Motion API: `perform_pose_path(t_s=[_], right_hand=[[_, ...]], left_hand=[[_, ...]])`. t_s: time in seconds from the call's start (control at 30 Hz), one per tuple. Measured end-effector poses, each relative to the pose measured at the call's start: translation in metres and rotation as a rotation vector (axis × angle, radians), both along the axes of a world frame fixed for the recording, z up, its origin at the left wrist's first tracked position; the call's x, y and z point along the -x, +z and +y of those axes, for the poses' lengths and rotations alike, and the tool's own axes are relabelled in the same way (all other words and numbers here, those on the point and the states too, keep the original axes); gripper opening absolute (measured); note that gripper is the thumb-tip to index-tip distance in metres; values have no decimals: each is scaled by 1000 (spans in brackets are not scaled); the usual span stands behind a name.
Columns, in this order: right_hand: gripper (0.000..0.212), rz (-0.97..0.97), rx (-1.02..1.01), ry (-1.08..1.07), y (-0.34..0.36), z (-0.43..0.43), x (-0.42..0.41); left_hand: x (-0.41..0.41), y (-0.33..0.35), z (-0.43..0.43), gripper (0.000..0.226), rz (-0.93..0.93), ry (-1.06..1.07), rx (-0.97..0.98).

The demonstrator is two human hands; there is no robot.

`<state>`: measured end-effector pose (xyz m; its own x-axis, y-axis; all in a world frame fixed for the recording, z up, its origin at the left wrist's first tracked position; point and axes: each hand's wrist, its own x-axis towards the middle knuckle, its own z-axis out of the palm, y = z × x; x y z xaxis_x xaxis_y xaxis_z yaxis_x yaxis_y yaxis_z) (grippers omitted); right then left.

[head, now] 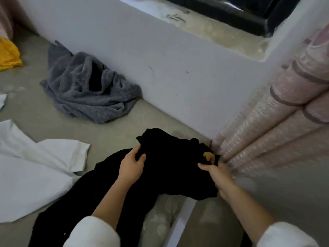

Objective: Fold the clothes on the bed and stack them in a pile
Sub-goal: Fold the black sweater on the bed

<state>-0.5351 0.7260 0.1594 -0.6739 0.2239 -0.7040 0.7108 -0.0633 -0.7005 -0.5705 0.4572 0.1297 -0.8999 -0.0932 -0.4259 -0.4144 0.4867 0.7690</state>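
Looking down, I see the bed (124,120) with its grey-beige sheet spread across most of the view. It runs up to a pale wall (160,59) that carries a rough ledge near the top. On my right, a pink curtain (270,122) hangs in thick folds, with its lower end meeting the corner of the bed.

A white garment (35,166) lies flat and unfolded on my left, one short sleeve pointing toward the middle. The black garment (174,168) I am working on lies in front of me on the sheet. Its long lower part trails back toward my body, and its upper part is bunched between my hands, just beside the curtain. Farther off, against the wall, a grey fleece garment (85,91) sits crumpled in a heap, well apart from the black one. A yellow cloth (8,54) shows at the far left edge.

My left hand (130,166) grips a fold of the black fabric, with thumb and fingers curled into it. My right hand (218,175) pinches the garment's right edge, close to a small orange patch (208,155) on the cloth. Both wrists come out of white sleeves.
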Motion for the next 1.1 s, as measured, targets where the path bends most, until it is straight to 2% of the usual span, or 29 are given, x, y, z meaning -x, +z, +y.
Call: perform_pose_path(t_s=[0.13,0.3,0.4,0.47,0.53,0.6,0.63,0.7,0.73,0.77,0.83,0.9,0.97,1.1], right_hand=[[51,-38,-35,-108,-38,9,57],[38,-73,-10,-214,-82,18,103],[43,-72,-32,-242,-108,20,121],[40,-90,-134,-230,-121,18,129],[41,-140,-381,-128,-129,13,133],[54,-115,-739,-10,-131,4,130],[57,24,-910,73,-129,-3,128],[55,390,-1108,345,-129,-18,125],[55,485,-1137,531,-132,-24,127],[57,486,-1127,732,-137,-25,131],[62,308,-1102,1018,-150,-19,143],[72,82,-1100,1070,-163,-5,151],[83,-62,-1093,1042,-173,6,150],[90,-86,-1082,1052,-181,10,146]], left_hand=[[75,-24,23,44,37,-74,13],[145,-56,39,42,116,-133,40],[175,-72,45,40,190,-99,94],[185,-85,50,40,238,-36,151],[184,-98,56,49,229,-24,283],[173,-115,63,57,254,-119,472],[167,-122,66,58,313,-212,526],[157,-136,73,58,447,-442,584],[153,-145,76,59,490,-545,620],[150,-154,77,61,485,-618,671],[149,-172,72,66,326,-661,757],[151,-191,63,70,172,-602,788],[153,-197,59,71,118,-589,795],[154,-187,65,73,34,-623,777]])
